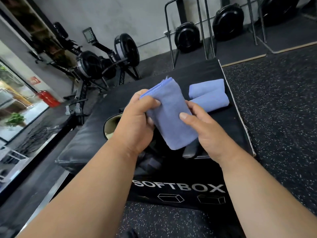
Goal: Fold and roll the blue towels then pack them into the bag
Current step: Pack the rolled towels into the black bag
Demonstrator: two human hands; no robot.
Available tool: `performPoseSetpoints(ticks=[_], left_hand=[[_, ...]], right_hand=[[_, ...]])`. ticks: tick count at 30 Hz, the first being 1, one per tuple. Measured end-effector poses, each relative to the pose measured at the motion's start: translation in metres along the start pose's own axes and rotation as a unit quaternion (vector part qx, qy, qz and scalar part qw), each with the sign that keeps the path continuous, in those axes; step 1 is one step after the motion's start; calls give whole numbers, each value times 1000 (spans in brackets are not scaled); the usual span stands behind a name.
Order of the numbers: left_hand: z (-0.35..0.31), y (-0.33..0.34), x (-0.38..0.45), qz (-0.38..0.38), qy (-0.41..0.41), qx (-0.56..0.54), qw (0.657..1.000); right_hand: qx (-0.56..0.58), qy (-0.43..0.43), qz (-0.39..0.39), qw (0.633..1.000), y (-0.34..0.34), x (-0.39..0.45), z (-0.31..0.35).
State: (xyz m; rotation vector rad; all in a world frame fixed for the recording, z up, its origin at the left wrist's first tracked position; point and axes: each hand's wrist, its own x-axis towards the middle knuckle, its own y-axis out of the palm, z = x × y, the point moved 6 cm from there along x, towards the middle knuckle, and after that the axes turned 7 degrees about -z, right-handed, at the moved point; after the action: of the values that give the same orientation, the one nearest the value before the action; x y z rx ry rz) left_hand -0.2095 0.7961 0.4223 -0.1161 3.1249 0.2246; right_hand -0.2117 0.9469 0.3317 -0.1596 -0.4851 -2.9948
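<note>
Three towels: all blue, one in hand at mid-frame, two waiting right of centre.
Surface: black padded box [202, 73] marked SOFTBOX on its near face, filling the middle of the frame.
Floor: speckled dark rubber floor [277, 103] along the right side and lower edge.
Bag: dark bag [109, 125], pale mouth showing left of centre, mostly hidden behind the left wrist.
Held towel: rolled towel [169, 115], raised above the surface, tilted, loose hem ends at its upper left.
Waiting towels: two rolled towels [208, 94] lying on the surface, touching each other.
Left hand: left hand [137, 123] curled round the roll's left side, thumb over the front.
Right hand: right hand [204, 131] clasping the lower right side, thumb flat on the cloth.
Fingers and towel: roll sits between both palms, wrapped from either side.
Risk: loose hem could let the roll unwind if either grip slackens; a roll that widens may catch on the bag's mouth.
</note>
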Motion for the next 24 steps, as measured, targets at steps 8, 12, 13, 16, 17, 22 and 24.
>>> performPoseSetpoints(ticks=[8, 12, 13, 16, 17, 22, 24], left_hand=[[-8, -31, -7, -10, 9, 13, 1000], [-3, -47, -14, -32, 19, 56, 998], [1, -51, -18, -34, 11, 62, 997], [17, -63, -29, -19, -40, 89, 995], [19, -64, -34, -14, -46, 101, 994], [20, -81, -40, -16, -41, 158, 986], [17, -99, -35, -41, -29, 246, 968]], right_hand=[[-14, -14, 20, 1000, 34, -10, 10], [-33, -40, -8, 999, 46, -7, 14], [-30, -46, -16, 998, 50, -6, 14], [0, -59, -33, 998, 66, -4, 14], [-2, -62, -39, 997, 71, -3, 12], [-60, -104, -66, 991, 92, 1, 10], [-76, -106, -102, 986, 91, 3, 11]])
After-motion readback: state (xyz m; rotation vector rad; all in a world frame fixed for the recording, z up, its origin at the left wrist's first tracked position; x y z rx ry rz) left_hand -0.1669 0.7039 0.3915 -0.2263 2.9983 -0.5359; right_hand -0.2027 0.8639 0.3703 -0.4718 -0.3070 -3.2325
